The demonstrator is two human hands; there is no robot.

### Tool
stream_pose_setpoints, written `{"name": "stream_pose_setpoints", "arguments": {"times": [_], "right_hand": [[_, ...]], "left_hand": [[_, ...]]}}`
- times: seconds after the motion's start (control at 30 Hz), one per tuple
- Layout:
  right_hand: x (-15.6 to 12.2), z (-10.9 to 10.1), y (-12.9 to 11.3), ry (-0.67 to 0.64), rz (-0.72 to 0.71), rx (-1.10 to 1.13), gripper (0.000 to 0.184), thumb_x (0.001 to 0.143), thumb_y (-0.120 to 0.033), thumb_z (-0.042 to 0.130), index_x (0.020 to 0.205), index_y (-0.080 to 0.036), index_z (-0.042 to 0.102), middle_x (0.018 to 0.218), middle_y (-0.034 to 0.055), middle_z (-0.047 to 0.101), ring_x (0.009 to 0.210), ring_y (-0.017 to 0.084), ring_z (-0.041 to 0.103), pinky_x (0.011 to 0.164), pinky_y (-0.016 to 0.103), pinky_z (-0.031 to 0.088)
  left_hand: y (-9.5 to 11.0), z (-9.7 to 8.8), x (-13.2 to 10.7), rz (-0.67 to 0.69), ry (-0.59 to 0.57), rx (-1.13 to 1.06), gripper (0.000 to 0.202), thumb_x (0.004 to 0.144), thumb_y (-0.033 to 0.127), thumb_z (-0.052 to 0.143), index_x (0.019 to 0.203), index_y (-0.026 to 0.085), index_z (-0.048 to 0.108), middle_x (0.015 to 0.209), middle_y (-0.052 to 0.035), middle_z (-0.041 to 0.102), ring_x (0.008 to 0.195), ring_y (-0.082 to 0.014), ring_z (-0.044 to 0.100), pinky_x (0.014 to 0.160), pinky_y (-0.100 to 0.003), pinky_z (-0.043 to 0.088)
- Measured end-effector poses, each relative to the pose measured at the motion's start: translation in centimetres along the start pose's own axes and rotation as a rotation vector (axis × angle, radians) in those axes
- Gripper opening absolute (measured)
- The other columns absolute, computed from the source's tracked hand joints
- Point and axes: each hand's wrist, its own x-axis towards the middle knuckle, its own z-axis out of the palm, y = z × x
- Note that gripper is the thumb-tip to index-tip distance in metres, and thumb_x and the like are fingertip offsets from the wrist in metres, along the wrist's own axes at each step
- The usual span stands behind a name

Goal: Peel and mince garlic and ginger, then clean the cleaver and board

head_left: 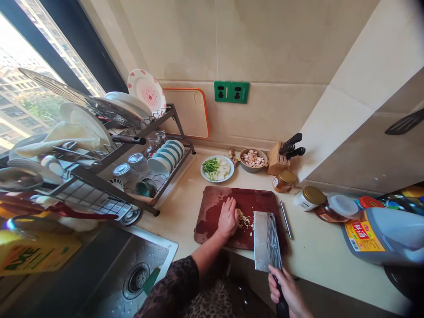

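My left hand (228, 218) lies on the dark red cutting board (212, 198), its fingers stretched out and close together. A small heap of finely chopped pale yellow bits (244, 219) is right beside it, partly hidden by the fingers. My right hand (281, 282) is wrapped round the black handle of a cleaver (266, 240). The broad blade, wet and with specks stuck to it, hangs over the board's right front part. Behind the board, a plate (202, 173) bears sliced white pieces and cut green vegetable. A bowl (253, 168) next to it holds sliced mushrooms.
A metal rod (285, 220) lies along the board's right side. A knife block (277, 161), jars (309, 198) and a large jug (377, 238) line the right. To the left stand a dish rack (139, 132) and a sink (165, 238). Ginger (233, 155) rests near the wall.
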Motion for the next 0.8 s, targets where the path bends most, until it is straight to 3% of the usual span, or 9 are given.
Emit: {"name": "stream_pose_setpoints", "arguments": {"times": [0.17,0.47,0.67,0.8], "right_hand": [[1.3,3.1,-1.3,-0.026,0.003,-0.008,0.046,0.061,-0.053,0.073,0.068,-0.023,0.039,0.047,-0.0112,0.045,0.035,0.002,0.033,0.035,0.017,0.026],[2.2,6.1,-2.1,-0.148,0.087,-0.158,0.042,0.063,-0.051,0.067,0.07,-0.024,0.037,0.045,-0.0126,0.043,0.034,0.003,0.033,0.033,0.017,0.027],[2.6,6.3,-2.7,-0.217,0.103,-0.106,0.044,0.061,-0.05,0.071,0.07,-0.023,0.037,0.046,-0.013,0.044,0.033,0.001,0.031,0.033,0.015,0.023],[2.6,5.9,-3.8,-0.266,0.099,-0.019,0.044,0.062,-0.048,0.073,0.069,-0.022,0.039,0.047,-0.0119,0.046,0.034,0.001,0.031,0.035,0.015,0.024]], "left_hand": [[2.2,1.5,-0.4,-0.09,0.044,-0.112,0.044,0.09,0.018,0.032,0.132,0.014,0.046,0.137,-0.0143,0.05,0.134,-0.0243,0.037,0.112,-0.051,0.028],[3.1,0.8,-0.4,-0.218,0.194,-0.433,0.041,0.09,0.027,0.036,0.123,0.015,0.058,0.128,-0.0124,0.057,0.123,-0.0228,0.049,0.109,-0.041,0.035],[3.8,-0.1,-0.2,-0.291,0.265,-0.654,0.04,0.09,0.032,0.039,0.118,0.016,0.062,0.123,-0.0107,0.062,0.118,-0.0221,0.054,0.107,-0.039,0.035],[4.4,-1.3,1.2,-0.342,0.278,-0.933,0.043,0.09,0.036,0.037,0.12,0.017,0.061,0.126,-0.0099,0.06,0.119,-0.0221,0.053,0.106,-0.039,0.036]]}}
